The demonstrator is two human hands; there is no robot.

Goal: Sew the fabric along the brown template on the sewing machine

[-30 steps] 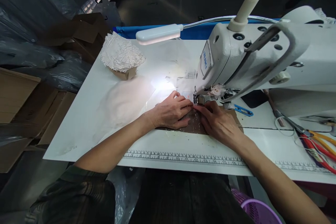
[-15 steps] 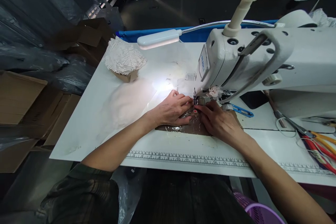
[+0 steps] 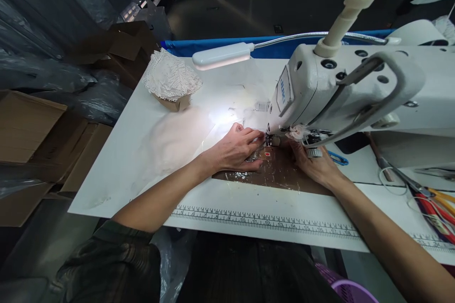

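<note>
My left hand (image 3: 240,149) lies on the sewing bed left of the presser foot (image 3: 273,140), thumb stretched apart from the fingers, fingertips close to the foot. Sheer white fabric (image 3: 174,137) spreads out to the left of it. Beneath both hands is a brown plate (image 3: 277,173) with shiny tape and a small red mark. To the right of the foot, my right hand (image 3: 316,165) reaches up under the head of the white sewing machine (image 3: 302,80), beside a round metal knob (image 3: 314,152). Its fingertips are partly hidden there, near a pale scrunched bit of cloth (image 3: 297,132).
A stack of white lace pieces (image 3: 172,75) sits on a small box at the back left. A lit lamp (image 3: 222,56) hangs over the table. Scissors (image 3: 408,182), orange-handled tools and a blue clip-like tool (image 3: 337,158) lie right. Cardboard boxes (image 3: 31,125) stand left.
My right hand has moved right and away from the foot, up beside the knob, uncovering more of the brown plate. My left hand stays nearly in place. The view has shifted slightly.
</note>
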